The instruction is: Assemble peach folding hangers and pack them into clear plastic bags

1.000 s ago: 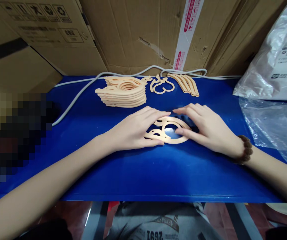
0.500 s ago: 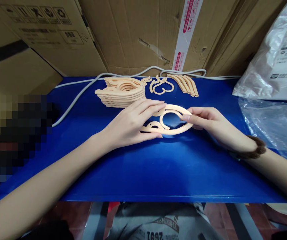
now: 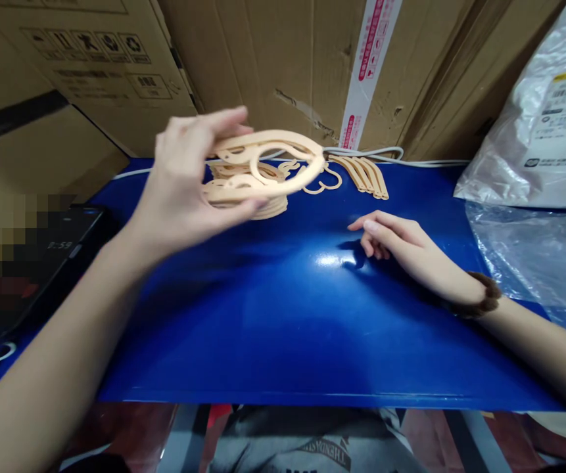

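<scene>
My left hand (image 3: 179,180) grips a peach-coloured folding hanger (image 3: 312,172) between thumb and fingers, raised above the table. It is folded into an oval, with its curved hook lying inside. Behind and below it, a stack of similar folded hangers (image 3: 275,209) is partly hidden. My right hand (image 3: 396,243) is over the blue table (image 3: 273,328) with nothing in it, its index finger stretched out and the other fingers loosely curled. Farther back lie several loose hanger hooks (image 3: 330,179) and a row of curved hanger arms (image 3: 364,176).
Cardboard boxes (image 3: 263,59) stand along the back and left. A white cable (image 3: 386,152) runs along the rear edge. Plastic-wrapped packaging (image 3: 534,144) rests at the right. A dark device with a lit display (image 3: 60,246) is at the left edge, partly pixelated.
My left hand has lifted the folding hanger up and to the left, towards the stack. My right hand has let go of it and stays at the right.
</scene>
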`<state>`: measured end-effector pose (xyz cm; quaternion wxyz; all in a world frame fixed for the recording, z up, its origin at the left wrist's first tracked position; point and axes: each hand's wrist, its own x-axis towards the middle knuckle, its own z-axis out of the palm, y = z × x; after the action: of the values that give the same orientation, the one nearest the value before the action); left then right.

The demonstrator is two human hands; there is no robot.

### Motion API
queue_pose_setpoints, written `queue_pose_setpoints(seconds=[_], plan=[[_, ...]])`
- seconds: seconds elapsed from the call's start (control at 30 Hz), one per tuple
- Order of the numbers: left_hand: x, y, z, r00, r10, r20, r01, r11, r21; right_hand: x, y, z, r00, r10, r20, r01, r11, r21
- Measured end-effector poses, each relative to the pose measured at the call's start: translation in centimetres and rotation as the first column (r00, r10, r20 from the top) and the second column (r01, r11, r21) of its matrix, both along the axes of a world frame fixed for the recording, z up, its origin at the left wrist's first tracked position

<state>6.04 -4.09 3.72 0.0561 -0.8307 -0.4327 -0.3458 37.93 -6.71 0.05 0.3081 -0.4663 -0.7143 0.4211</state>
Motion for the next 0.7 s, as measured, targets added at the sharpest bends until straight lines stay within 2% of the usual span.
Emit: queue_pose_setpoints(seconds=[0.13,0.3,0.5,0.7], plan=[[-2.8,1.7,0.5,0.985,-0.009,0.170,0.044,0.978,-0.203,0.0,-0.3,0.0,0.986,0.089,0.139,-0.093,0.995,0.025],[-4.6,3.4,0.4,0.942,-0.035,0.335,0.183,0.887,-0.423,0.2,-0.5,0.0,0.949,0.149,0.278,-0.173,0.983,0.062],[-5.4,4.6,-0.1,0.948,-0.023,0.317,0.194,0.833,-0.518,0.1,-0.5,0.2,0.932,0.171,0.318,-0.201,0.978,0.064],[-5.3,4.6,-0.2,0.952,0.005,0.307,0.182,0.796,-0.578,0.1,-0.4,0.2,0.925,0.179,0.336,-0.217,0.973,0.079]])
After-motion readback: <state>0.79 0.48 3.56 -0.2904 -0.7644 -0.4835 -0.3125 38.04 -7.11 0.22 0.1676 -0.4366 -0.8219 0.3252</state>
